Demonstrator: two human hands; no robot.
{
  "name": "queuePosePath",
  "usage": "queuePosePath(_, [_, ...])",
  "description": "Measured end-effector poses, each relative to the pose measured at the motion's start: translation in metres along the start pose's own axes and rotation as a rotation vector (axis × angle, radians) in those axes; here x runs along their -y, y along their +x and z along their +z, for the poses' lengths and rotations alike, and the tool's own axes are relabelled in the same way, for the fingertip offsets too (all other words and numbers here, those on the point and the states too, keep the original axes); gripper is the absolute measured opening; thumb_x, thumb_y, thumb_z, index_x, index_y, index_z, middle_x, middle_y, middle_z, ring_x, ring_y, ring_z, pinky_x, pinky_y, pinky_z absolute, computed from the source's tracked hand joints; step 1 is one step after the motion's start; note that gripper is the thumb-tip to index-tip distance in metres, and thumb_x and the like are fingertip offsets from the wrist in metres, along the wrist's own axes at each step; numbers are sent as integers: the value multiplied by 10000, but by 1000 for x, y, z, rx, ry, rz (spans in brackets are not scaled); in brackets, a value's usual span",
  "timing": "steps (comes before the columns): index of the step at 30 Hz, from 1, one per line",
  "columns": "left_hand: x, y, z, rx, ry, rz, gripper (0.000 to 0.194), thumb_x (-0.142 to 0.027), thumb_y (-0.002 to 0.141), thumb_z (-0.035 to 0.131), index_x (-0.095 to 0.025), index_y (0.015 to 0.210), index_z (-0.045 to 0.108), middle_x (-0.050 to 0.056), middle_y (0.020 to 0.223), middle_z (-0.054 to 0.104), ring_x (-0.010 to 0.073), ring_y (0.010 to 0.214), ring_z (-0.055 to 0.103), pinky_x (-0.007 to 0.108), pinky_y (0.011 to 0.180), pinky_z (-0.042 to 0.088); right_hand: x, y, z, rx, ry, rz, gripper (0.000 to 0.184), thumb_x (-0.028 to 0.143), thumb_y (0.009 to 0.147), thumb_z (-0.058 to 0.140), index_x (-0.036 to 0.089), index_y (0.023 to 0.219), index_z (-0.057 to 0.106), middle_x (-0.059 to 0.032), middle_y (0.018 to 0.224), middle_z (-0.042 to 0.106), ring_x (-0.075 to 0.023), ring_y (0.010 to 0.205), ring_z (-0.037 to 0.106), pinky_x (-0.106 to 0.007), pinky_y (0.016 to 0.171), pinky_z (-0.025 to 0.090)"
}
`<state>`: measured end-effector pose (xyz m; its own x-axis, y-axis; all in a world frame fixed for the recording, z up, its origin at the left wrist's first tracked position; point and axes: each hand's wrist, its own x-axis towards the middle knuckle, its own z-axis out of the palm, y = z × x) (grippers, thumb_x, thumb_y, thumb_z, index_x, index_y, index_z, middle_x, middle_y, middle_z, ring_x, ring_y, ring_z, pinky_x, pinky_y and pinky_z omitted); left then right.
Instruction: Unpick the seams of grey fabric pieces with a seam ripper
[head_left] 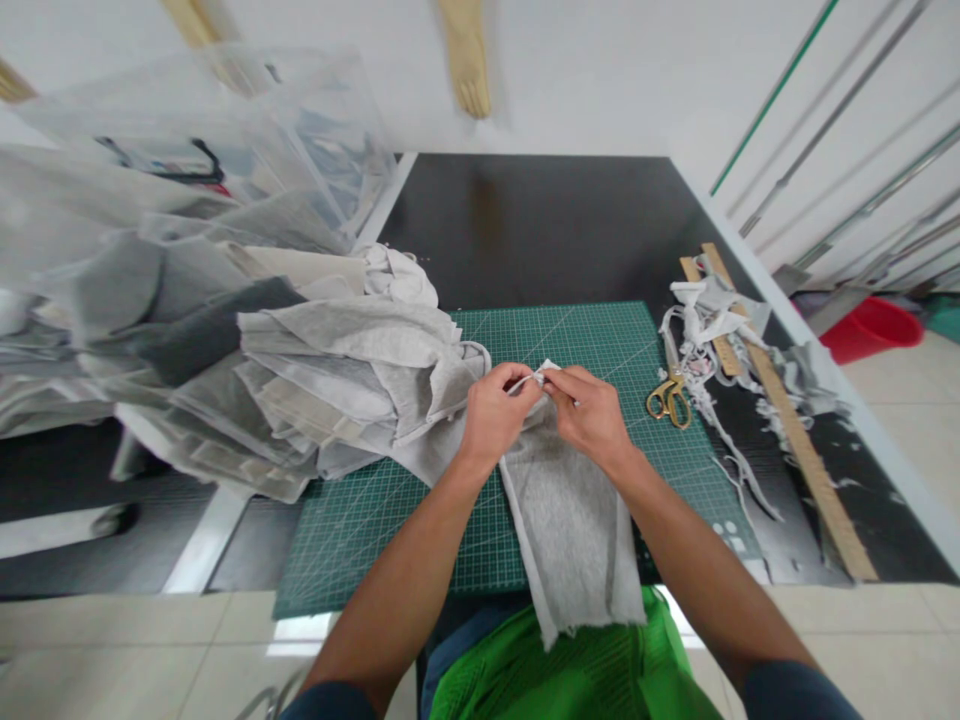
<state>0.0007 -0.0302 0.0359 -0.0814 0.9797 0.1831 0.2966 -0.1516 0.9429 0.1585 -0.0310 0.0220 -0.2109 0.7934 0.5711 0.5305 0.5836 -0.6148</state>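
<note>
A strip of grey fabric (574, 520) hangs from my hands over the front edge of the green cutting mat (555, 325), its lower end frayed. Near its top, my left hand (496, 408) pinches a light edge of the cloth between thumb and fingers. Close beside it, my right hand (589, 405) grips the same gathered edge, the fingertips of both hands almost touching. What exactly lies between the fingertips is too small to make out. To the right, gold-handled scissors (670, 400) rest at the mat's edge.
A large heap of grey fabric pieces (330, 360) covers the left, with a clear plastic bin (315, 140) behind it. Fabric scraps (720, 315) and a wooden ruler (795, 430) lie at right. Beyond the table stands a red bucket (874, 330).
</note>
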Motion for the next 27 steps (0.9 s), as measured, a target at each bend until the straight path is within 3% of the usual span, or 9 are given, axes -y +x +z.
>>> queuePosePath(6, [-1, -1, 0, 7, 11, -6, 111, -250, 821, 653, -178, 820, 739, -8, 753, 694, 134, 699, 593, 244, 686, 458, 5, 0, 0, -11, -12, 25, 255, 258, 1012, 519, 225, 1106, 754, -74, 985, 767, -212, 905, 708, -331, 824, 560])
queuePosePath(11, [-1, 1, 0, -25, -115, -76, 120, -272, 826, 662, -170, 810, 724, -17, 712, 654, 119, 643, 542, 234, 609, 415, -2, 2, -5, -58, 3, 166, 243, 286, 970, 558, 209, 1136, 717, -84, 1034, 751, -226, 902, 693, -359, 836, 549])
queuePosePath(14, [0, 4, 0, -13, -265, -140, 153, -316, 827, 696, -167, 834, 731, -14, 700, 644, 116, 621, 523, 233, 584, 399, -7, 4, -8, -120, 166, 297, 251, 357, 962, 579, 209, 1137, 683, -78, 1057, 739, -219, 898, 688, -357, 815, 549])
queuePosePath(18, [4, 6, -1, 58, -400, -162, 216, -369, 826, 732, -166, 896, 759, 27, 811, 711, 134, 697, 589, 241, 649, 449, 0, 6, -7, -18, 384, 356, 302, 378, 893, 679, 205, 1137, 642, -31, 955, 709, -157, 750, 618, -288, 693, 512])
queuePosePath(21, [8, 5, 0, 104, -452, -167, 249, -397, 848, 721, -164, 922, 771, 47, 855, 731, 150, 760, 624, 247, 696, 469, 10, 7, -6, 18, 397, 413, 274, 362, 854, 717, 192, 1063, 666, -2, 849, 677, -126, 661, 543, -251, 605, 445])
queuePosePath(27, [13, 5, 2, 119, -522, -203, 283, -427, 855, 723, -156, 921, 770, 34, 800, 698, 136, 705, 583, 245, 658, 444, 15, 11, -10, -94, 364, 516, 240, 397, 888, 664, 177, 794, 688, 26, 667, 571, -109, 597, 457, -240, 558, 370])
